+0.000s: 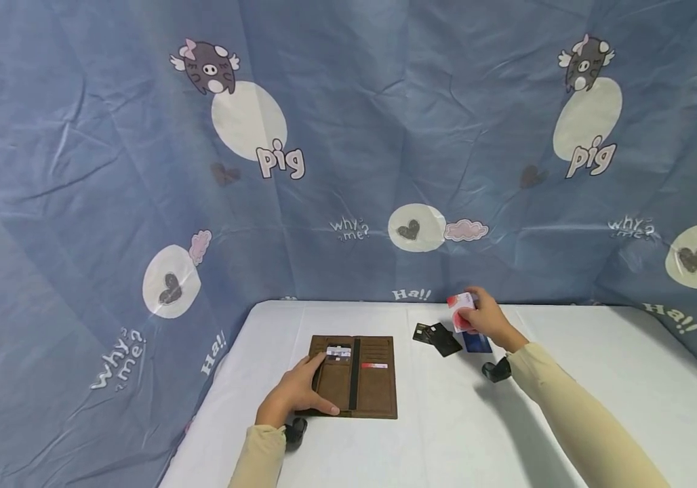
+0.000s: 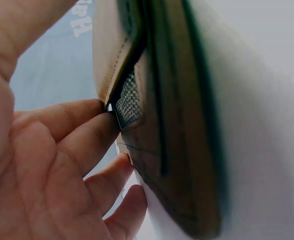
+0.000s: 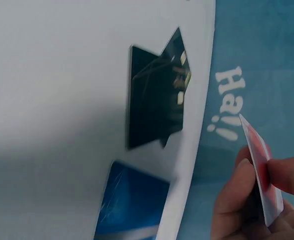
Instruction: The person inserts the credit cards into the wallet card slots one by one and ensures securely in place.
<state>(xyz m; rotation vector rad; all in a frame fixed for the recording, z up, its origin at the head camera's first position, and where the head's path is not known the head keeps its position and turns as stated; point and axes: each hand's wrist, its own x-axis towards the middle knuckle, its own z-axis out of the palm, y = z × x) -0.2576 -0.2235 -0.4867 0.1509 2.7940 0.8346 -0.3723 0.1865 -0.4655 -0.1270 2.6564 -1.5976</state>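
A brown bifold wallet (image 1: pixel 375 393) lies spread on the table, with cards (image 1: pixel 339 352) in its left slots and a red-and-white card (image 1: pixel 375 366) in a right slot. My left hand (image 1: pixel 300 388) holds the wallet at its left side, thumb over the lower edge. Close up in the left wrist view, the fingers (image 2: pixel 87 145) touch the wallet's edge (image 2: pixel 176 125). Above the table's far edge, my right hand (image 1: pixel 487 317) pinches a red-and-white card (image 3: pixel 260 167) between thumb and fingers. Below that hand lies a blue card (image 1: pixel 477 342), partly covered in the head view.
Left of the blue card, black cards (image 1: pixel 444 339) overlap on the white table (image 1: pixel 422 434). A blue printed cloth (image 1: pixel 348 135) hangs behind the table's far edge and along its sides.
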